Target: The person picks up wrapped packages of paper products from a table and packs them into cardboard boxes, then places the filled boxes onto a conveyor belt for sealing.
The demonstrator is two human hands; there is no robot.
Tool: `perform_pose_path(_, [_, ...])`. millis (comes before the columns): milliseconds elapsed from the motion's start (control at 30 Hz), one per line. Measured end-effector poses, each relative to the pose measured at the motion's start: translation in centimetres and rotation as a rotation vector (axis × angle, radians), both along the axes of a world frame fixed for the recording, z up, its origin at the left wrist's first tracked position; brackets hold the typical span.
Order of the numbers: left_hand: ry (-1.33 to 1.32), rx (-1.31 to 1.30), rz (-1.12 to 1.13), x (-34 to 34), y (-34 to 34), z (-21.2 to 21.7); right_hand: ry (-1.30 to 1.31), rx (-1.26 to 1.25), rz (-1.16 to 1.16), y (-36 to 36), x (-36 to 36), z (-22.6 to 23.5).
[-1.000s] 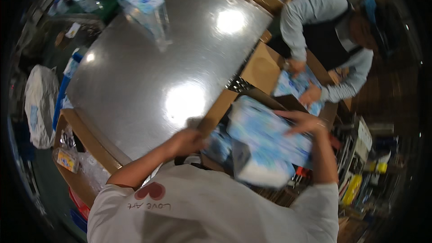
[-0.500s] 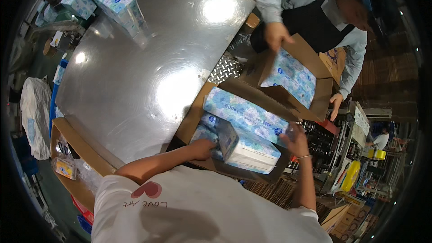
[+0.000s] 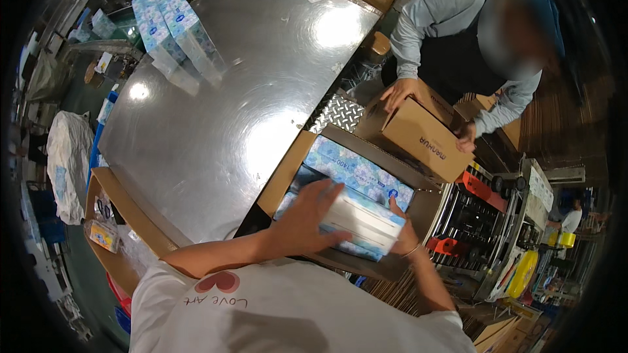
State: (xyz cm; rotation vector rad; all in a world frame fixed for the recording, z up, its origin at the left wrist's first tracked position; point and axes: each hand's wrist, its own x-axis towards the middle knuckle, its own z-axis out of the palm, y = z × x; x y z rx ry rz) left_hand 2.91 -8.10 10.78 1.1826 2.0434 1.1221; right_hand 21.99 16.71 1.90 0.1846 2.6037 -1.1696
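Both hands grip a blue floral tissue pack (image 3: 358, 221): left hand (image 3: 307, 217) flat on top, right hand (image 3: 404, 230) clasping its far end, inside an open cardboard carton (image 3: 288, 168). Beneath it, packed tissue packs (image 3: 356, 171) partly fill the carton; two packs (image 3: 171, 25) wait on the steel table (image 3: 216, 117).

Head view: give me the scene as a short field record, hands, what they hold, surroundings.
left hand: flat on top of the tissue pack
right hand: at the pack's far end, mostly hidden
tissue pack: white and blue, partly inside the open carton
carton contents: blue floral packs already inside
table: shiny metal top, more packs stacked at the far corner
co-worker: hands on a closed cardboard box beyond the carton
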Motion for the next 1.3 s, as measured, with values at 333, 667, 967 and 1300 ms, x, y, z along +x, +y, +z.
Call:
perform_pose_path(333, [0.006, -0.697, 0.048, -3.0, 2.5, 2.5, 0.595, 0.096, -0.274, -8.8, -8.3, 6.2])
perform_pose_path(667, [-0.017, -0.64, -0.117, -3.5, 7.3, -9.0, 0.447, 0.75, -0.449, 0.7, 0.4, 5.3])
perform_pose_path(967, [0.353, -0.361, 0.223, 1.8, 6.6, -18.6, -0.014, 0.567, -1.0, 5.8, 5.6, -0.5])
perform_pose_path(1300, [0.009, -0.148, 0.453, -4.6, 2.3, -22.8, -0.353, 0.788, -1.054, 8.2, 9.3, 0.4])
